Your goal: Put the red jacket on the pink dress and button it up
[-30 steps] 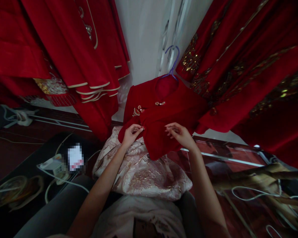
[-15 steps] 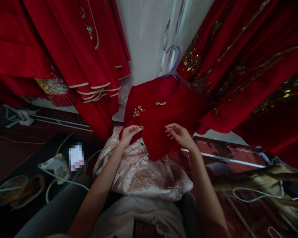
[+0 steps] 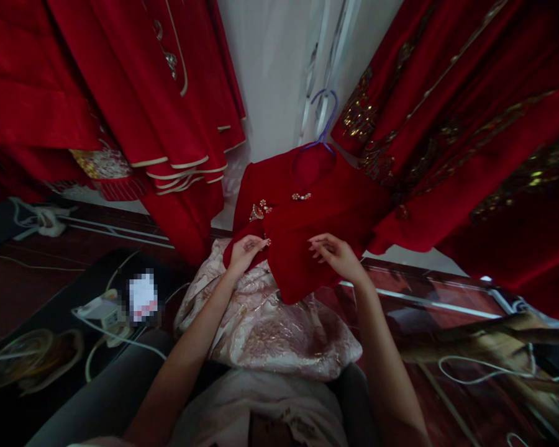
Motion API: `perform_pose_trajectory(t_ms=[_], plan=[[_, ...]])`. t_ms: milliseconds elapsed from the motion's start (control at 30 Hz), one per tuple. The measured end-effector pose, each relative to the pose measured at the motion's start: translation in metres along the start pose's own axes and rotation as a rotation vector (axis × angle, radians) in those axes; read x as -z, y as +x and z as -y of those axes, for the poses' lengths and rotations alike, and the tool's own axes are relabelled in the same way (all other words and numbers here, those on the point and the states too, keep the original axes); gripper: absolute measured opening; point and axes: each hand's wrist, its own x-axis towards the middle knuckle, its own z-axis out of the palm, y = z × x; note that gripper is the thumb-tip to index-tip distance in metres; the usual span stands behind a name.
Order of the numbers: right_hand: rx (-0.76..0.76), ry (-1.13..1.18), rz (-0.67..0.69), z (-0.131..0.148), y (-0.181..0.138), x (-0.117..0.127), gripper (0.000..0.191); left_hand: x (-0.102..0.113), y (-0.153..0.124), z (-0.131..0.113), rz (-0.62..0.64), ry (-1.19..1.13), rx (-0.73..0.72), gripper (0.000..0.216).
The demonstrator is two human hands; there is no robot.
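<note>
One slackened pinch and the left grip (image 3: 246, 253) could lose the beaded ornament (image 3: 267, 242) at the edge of the red garment (image 3: 291, 270); right grip (image 3: 337, 255), I can't tell.

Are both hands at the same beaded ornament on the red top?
No, only the left hand is at the beaded ornament; the right hand is apart from it, over the red top.

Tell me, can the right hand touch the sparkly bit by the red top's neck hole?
Probably yes: across the red top, nothing seems to block the right hand from the beaded ornament.
</note>
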Motion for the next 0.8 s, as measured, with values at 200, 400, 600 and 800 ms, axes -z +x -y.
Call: perform_pose_trajectory(t_ms=[200,400,600,800], plan=[[0.001,0.014,0.007,-0.003,0.0,0.002,0.029,0.003,0.017,-0.01,0.097,0.056,0.058,0.036],[-0.014,0.009,0.017,-0.001,0.0,0.004,0.027,0.019,0.079,-0.068,0.212,0.7,-0.47,0.037],[-0.012,-0.013,0.02,0.002,-0.003,0.007,0.026,0.022,0.126,-0.11,0.64,1.118,-0.729,0.022],[-0.016,-0.008,0.016,0.004,-0.004,0.01,0.026,0.009,0.129,-0.12,0.695,1.138,-0.711,0.02]])
